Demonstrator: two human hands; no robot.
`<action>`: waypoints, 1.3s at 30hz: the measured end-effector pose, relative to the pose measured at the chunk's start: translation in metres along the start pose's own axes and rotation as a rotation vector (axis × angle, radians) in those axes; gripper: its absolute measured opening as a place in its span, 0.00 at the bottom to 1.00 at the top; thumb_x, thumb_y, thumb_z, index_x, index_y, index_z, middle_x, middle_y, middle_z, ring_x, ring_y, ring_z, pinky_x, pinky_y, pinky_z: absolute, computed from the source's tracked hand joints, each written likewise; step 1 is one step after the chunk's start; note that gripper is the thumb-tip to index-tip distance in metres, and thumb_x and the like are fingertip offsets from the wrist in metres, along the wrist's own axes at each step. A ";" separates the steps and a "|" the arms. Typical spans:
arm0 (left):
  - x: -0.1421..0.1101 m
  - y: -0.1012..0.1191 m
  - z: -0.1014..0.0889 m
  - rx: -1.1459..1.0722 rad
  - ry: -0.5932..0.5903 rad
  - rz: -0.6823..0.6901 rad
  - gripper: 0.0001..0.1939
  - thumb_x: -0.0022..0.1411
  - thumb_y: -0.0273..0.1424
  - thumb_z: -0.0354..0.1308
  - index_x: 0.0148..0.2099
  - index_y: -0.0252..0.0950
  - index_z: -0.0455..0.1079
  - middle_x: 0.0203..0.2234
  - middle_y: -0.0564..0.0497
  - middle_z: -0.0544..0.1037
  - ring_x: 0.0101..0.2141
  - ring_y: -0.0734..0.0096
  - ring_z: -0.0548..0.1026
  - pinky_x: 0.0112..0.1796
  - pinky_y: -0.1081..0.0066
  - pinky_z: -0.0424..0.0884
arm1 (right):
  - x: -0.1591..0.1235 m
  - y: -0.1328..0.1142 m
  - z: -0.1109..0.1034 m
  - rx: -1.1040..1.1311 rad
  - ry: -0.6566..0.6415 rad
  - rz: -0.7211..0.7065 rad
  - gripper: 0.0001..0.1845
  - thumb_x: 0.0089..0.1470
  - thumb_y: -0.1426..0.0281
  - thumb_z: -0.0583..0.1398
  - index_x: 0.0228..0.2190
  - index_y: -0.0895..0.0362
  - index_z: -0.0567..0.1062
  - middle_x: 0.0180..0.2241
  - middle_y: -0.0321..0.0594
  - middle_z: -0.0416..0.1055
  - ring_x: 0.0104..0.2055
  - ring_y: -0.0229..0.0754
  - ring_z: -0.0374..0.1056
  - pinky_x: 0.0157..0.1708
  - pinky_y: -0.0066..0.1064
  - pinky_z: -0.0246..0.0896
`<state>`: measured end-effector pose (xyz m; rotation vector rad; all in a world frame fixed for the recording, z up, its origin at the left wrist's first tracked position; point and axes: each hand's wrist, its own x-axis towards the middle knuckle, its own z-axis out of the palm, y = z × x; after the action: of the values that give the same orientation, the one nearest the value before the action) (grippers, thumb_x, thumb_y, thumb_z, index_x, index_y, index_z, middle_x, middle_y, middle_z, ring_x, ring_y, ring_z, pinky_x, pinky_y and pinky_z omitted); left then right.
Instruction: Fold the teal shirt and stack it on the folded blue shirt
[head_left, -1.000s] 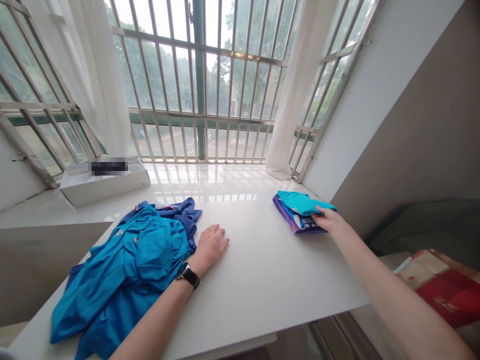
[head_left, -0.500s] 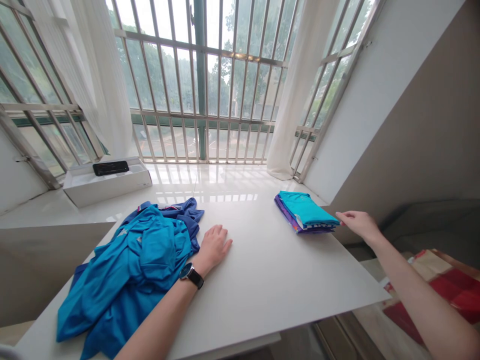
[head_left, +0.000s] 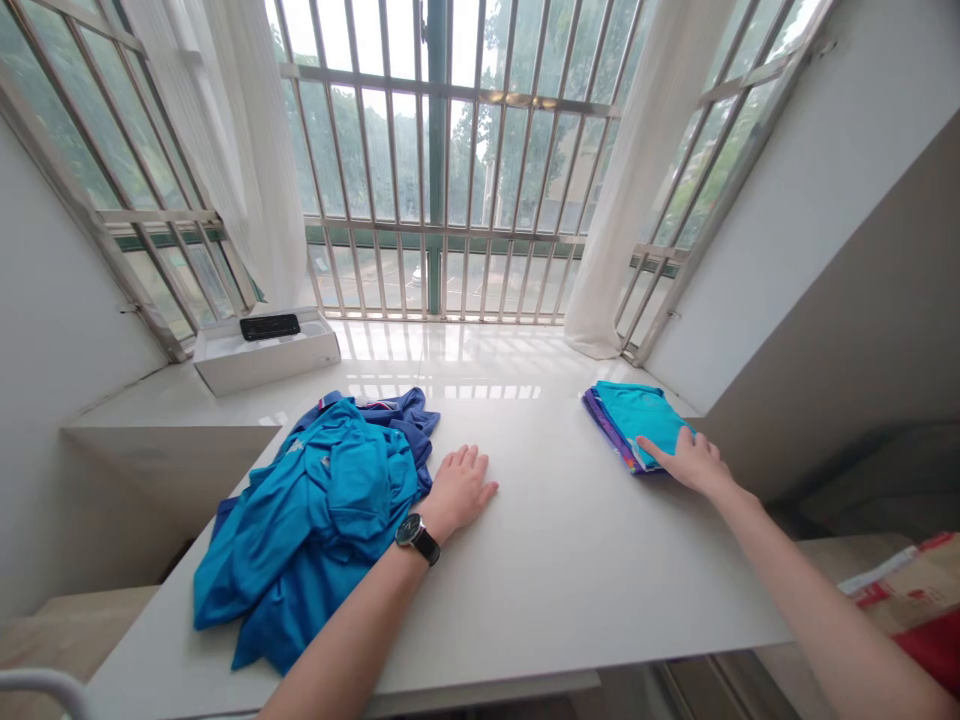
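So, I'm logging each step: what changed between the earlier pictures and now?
The right hand shifted right to the edge of the folded stack, then back left over its near right corner. The left hand stayed resting on the table beside the crumpled clothes, also unmoved.

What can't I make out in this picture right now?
All in the head view:
Folded stack: its near right corner is hidden by the right hand.
Dark blue garment: mostly covered by the crumpled teal garment.
Wristwatch: dial too small to read.
Red and tan item: cut off by the right edge.
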<state>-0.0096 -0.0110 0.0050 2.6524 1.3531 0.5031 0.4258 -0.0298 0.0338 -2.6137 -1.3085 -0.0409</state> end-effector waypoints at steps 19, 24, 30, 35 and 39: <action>0.002 0.009 -0.036 0.185 -0.101 -0.087 0.12 0.65 0.37 0.54 0.46 0.36 0.72 0.43 0.39 0.75 0.45 0.48 0.72 0.44 0.56 0.68 | -0.102 -0.150 0.030 0.710 0.126 -0.912 0.20 0.61 0.60 0.55 0.52 0.51 0.70 0.57 0.47 0.66 0.61 0.52 0.59 0.63 0.49 0.52; -0.003 0.004 -0.086 0.302 -0.066 -0.246 0.18 0.63 0.38 0.58 0.53 0.37 0.71 0.44 0.40 0.75 0.47 0.48 0.70 0.44 0.58 0.66 | -0.097 -0.155 0.057 0.798 0.218 -0.874 0.12 0.63 0.63 0.54 0.43 0.54 0.74 0.45 0.47 0.74 0.50 0.50 0.69 0.53 0.47 0.65; -0.015 -0.034 -0.122 0.434 -0.109 -0.653 0.27 0.64 0.40 0.55 0.63 0.36 0.62 0.52 0.36 0.72 0.47 0.45 0.73 0.41 0.58 0.69 | -0.094 -0.151 0.061 0.788 0.233 -0.901 0.09 0.63 0.68 0.54 0.38 0.54 0.74 0.39 0.44 0.75 0.44 0.47 0.71 0.45 0.41 0.68; -0.021 -0.068 -0.125 0.263 -0.170 -0.755 0.23 0.65 0.37 0.53 0.60 0.36 0.64 0.45 0.38 0.78 0.43 0.49 0.77 0.37 0.64 0.70 | -0.100 -0.157 0.059 0.768 0.173 -0.953 0.10 0.62 0.69 0.53 0.35 0.54 0.74 0.37 0.43 0.75 0.41 0.46 0.71 0.43 0.39 0.67; -0.015 -0.070 -0.121 0.118 -0.004 -0.682 0.19 0.62 0.39 0.55 0.54 0.37 0.69 0.40 0.42 0.79 0.42 0.51 0.77 0.37 0.65 0.69 | -0.103 -0.156 0.053 0.763 0.133 -0.949 0.11 0.63 0.69 0.53 0.34 0.54 0.74 0.36 0.44 0.75 0.41 0.47 0.70 0.43 0.39 0.66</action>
<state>-0.1133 0.0135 0.0966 2.0518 2.1851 0.3274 0.2361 -0.0094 -0.0022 -1.2213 -1.8925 0.1095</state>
